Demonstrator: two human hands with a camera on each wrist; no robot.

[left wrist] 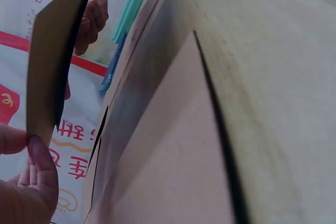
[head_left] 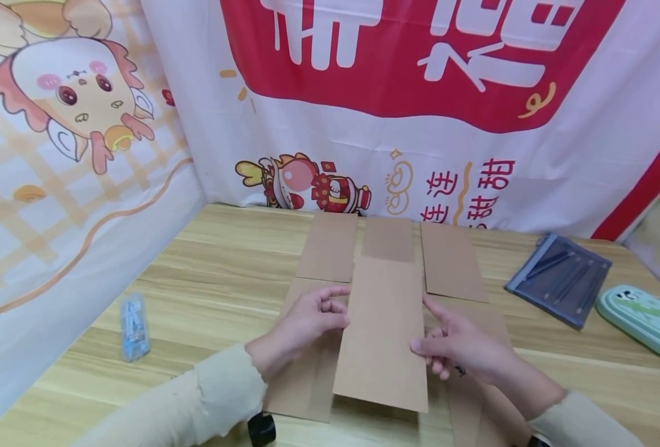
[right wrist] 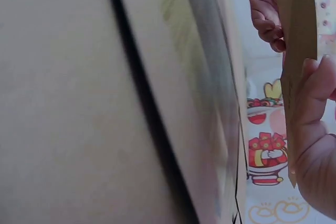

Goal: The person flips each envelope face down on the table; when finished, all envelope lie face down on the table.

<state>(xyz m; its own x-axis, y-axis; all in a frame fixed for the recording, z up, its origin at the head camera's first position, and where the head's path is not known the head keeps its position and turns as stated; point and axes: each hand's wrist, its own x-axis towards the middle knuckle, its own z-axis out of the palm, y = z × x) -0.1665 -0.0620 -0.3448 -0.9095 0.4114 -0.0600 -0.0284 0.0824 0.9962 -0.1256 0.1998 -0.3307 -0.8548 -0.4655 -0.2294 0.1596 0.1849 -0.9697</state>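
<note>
A long rectangular piece of brown cardboard (head_left: 385,335) is raised above the table between my two hands. My left hand (head_left: 310,315) pinches its left edge; in the left wrist view, thumb and fingers (left wrist: 44,169) meet at that edge. On the opposite edge, my right hand (head_left: 466,349) grips with the thumb on top and other fingers below. More cardboard lies flat around it: a left back piece (head_left: 328,246), a middle back piece (head_left: 388,239), a right back piece (head_left: 454,261), a left front piece (head_left: 302,379) and a right front piece (head_left: 488,329).
On the wooden table (head_left: 207,298), a small clear case with blue contents (head_left: 134,328) lies at the left. To the right are a dark zip pouch (head_left: 561,279) and a mint panda case (head_left: 648,320). Printed cloth (head_left: 318,130) hangs behind.
</note>
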